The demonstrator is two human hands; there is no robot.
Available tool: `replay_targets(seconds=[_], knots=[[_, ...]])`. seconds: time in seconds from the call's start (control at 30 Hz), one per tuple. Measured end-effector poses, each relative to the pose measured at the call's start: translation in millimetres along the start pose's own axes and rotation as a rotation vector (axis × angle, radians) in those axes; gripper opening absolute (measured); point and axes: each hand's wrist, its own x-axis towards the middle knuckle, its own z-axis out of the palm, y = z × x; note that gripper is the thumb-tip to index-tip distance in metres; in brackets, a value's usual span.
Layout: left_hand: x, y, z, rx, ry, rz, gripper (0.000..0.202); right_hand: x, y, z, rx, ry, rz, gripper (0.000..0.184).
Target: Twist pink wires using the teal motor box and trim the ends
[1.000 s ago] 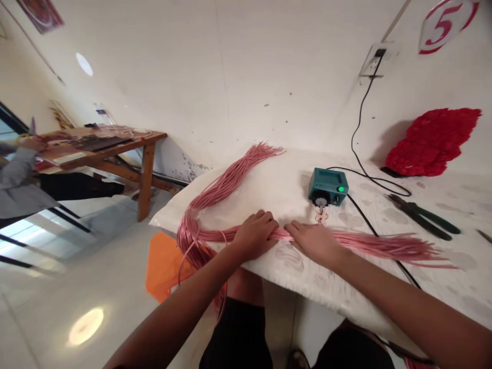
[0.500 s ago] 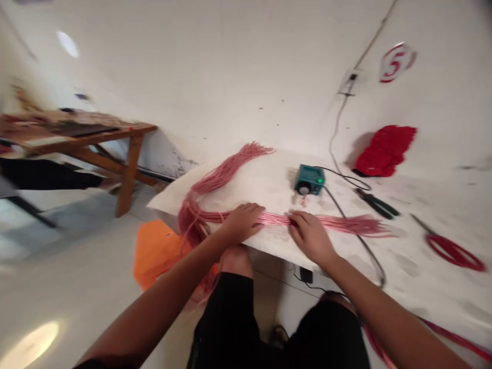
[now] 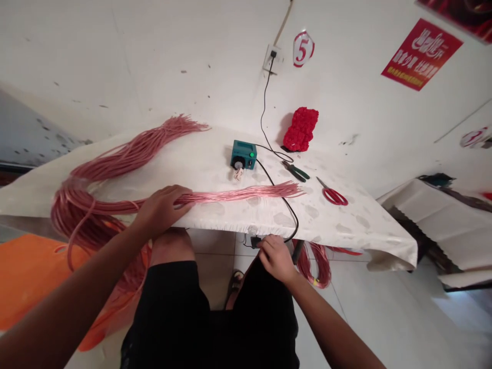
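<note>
In the head view, the left hand [image 3: 163, 207] is curled around pink wires [image 3: 238, 195] lying along the front of the table [image 3: 323, 225]; the right hand [image 3: 275, 256] is bent just off the table's edge, whether gripping anything I cannot tell.

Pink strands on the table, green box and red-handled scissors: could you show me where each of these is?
Pink strands [image 3: 238, 194]: head view, on the straight stretch leading to the loose ends.
Green box [image 3: 244, 149]: head view, on its top.
Red-handled scissors [image 3: 327, 190]: head view, on the handles, close to the pivot.
</note>
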Motion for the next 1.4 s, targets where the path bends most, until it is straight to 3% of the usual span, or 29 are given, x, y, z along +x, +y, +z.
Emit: replay_targets(seconds=[0.17, 0.27, 0.43, 0.6, 0.87, 1.0, 1.17, 1.4], knots=[[-0.8, 8.1, -6.2, 0.012, -0.035, -0.009, 0.033, -27.2, 56.8, 8.5, 0.031, -0.112, 0.192, 0.022], [-1.4, 13.9, -8.7, 0.016, -0.033, -0.02, 0.031, -37.1, 89.1, 14.3, 0.048, -0.095, 0.385, 0.023], [-2.5, 23.3, -10.9, 0.027, -0.024, -0.079, 0.037, -53.7, 111.1, 24.5, 0.18, -0.067, 0.637, 0.029], [-3.5, 30.3, -13.2, 0.036, -0.03, -0.125, 0.04, -55.0, 94.3, 27.1, 0.355, -0.066, 0.671, 0.032], [-2.3, 24.9, -9.6, 0.001, -0.006, -0.073, 0.033, -10.3, 73.0, 21.2, 0.498, -0.209, 0.471, 0.027], [-2.6, 17.4, -4.6, -0.028, 0.024, -0.043, 0.031, -4.4, 62.8, 24.3, 0.519, -0.294, 0.414, 0.024], [-3.3, 12.7, -0.6, -0.047, 0.077, 0.002, 0.031, -34.2, 29.0, 37.5, 0.565, -0.318, 0.395, 0.023], [-1.6, 11.2, -1.7, 0.026, 0.102, 0.088, 0.022, -88.7, -6.8, 60.5, 0.599, -0.124, 0.483, 0.028]])
